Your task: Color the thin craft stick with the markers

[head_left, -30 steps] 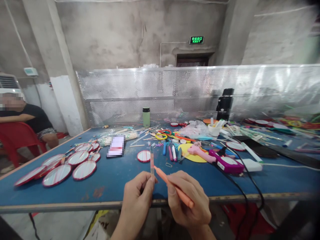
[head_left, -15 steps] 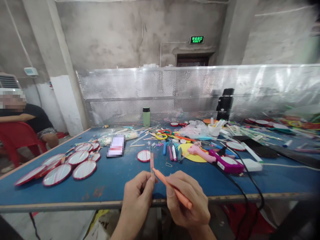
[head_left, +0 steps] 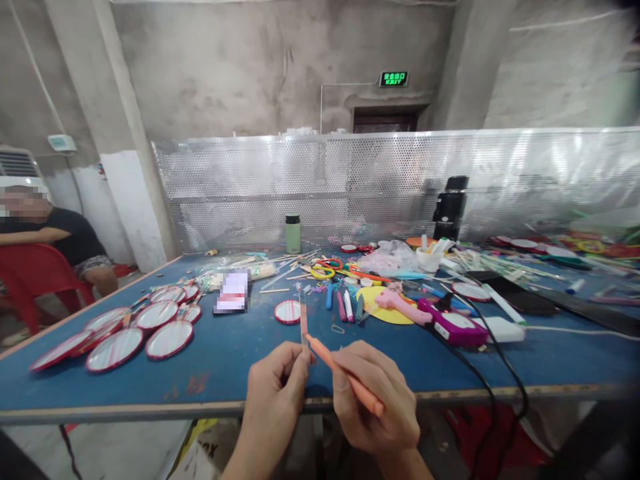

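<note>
Near the table's front edge, my left hand (head_left: 280, 380) is closed and pinches the lower end of a thin flat stick (head_left: 303, 313) between thumb and fingers. The stick points up and away from me, and its face is partly tinted orange-pink. My right hand (head_left: 375, 400) grips an orange marker pen (head_left: 345, 377) like a writing tool. The marker's tip meets the stick just above my left thumb. Just behind the stick, a small round white disc with a red rim (head_left: 287, 312) lies on the table.
Several red-rimmed discs (head_left: 115, 349) lie at the left beside a phone (head_left: 234, 292). Loose markers (head_left: 345, 307), a pink glue gun (head_left: 400, 303), a purple device (head_left: 453, 323) and cables lie to the right. A green bottle (head_left: 293, 235) stands behind; a person (head_left: 70, 230) sits far left.
</note>
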{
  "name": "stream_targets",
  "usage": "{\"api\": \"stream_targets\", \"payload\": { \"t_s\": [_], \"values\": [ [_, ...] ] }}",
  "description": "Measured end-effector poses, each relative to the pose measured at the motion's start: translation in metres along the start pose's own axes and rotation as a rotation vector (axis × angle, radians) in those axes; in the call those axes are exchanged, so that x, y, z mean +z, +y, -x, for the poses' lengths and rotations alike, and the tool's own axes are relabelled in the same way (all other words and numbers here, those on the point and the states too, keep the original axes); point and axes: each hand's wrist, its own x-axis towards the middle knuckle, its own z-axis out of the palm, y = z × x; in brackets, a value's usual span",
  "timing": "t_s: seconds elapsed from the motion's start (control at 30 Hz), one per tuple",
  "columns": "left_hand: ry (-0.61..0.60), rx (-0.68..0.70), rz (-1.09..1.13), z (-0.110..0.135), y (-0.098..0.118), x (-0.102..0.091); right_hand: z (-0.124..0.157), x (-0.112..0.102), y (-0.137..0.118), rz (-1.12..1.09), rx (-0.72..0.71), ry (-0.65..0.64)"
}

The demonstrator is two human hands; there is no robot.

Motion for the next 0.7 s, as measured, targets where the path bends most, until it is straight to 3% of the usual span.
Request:
{"api": "stream_targets", "payload": {
  "t_s": [0.7],
  "values": [
    [-0.009,-0.029,0.053,-0.0002,-0.0032,-0.0002,0.0016,-0.0012,-0.0001,0.008,0.007,0.007]
  ]
}}
